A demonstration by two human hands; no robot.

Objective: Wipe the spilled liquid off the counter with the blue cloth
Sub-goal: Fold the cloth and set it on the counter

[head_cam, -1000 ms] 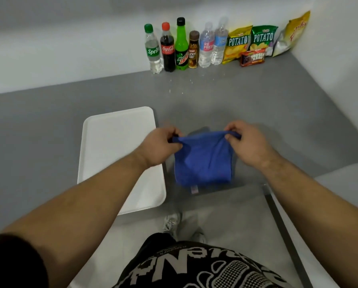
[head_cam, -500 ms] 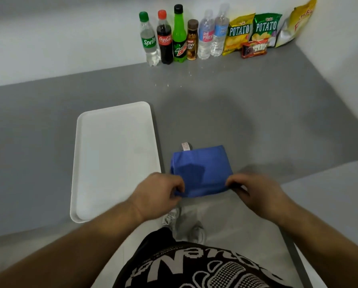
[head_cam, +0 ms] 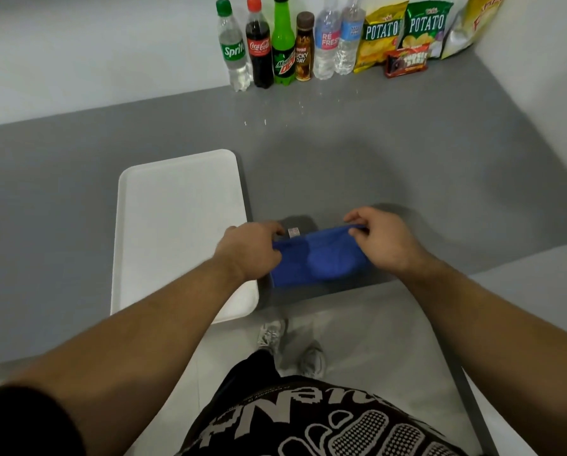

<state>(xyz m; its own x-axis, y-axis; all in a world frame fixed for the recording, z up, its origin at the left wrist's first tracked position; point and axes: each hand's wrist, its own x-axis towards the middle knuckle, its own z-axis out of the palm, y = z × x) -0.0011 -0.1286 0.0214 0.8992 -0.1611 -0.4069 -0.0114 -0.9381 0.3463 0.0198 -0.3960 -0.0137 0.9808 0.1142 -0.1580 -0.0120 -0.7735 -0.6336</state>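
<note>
— Starting at the left, what lies beside the blue cloth (head_cam: 311, 264)?

— Just left of the cloth sits a white tray (head_cam: 177, 222), flat on the grey counter (head_cam: 423, 166), its near right corner almost touching the cloth's left edge.

— And the hands?

— The left hand (head_cam: 251, 250) crosses over the tray's right rim and pinches the cloth's far left corner, fingers curled closed on the fabric. The right hand (head_cam: 379, 240) pinches the far right corner the same way, thumb under, fingers over.

— So where is the cloth itself?

— Between the two hands, near the counter's front edge. Its far edge is raised and stretched between the pinches; the near part lies bunched on the counter. A small white label (head_cam: 293, 232) shows at its far left corner.

— Anything beyond the cloth?

— Well behind it, small bright droplets (head_cam: 265, 121) dot the counter. Farther back still, against the wall, stands a row of bottles (head_cam: 282, 44), and to the right of the bottles, snack bags (head_cam: 407, 34).
</note>
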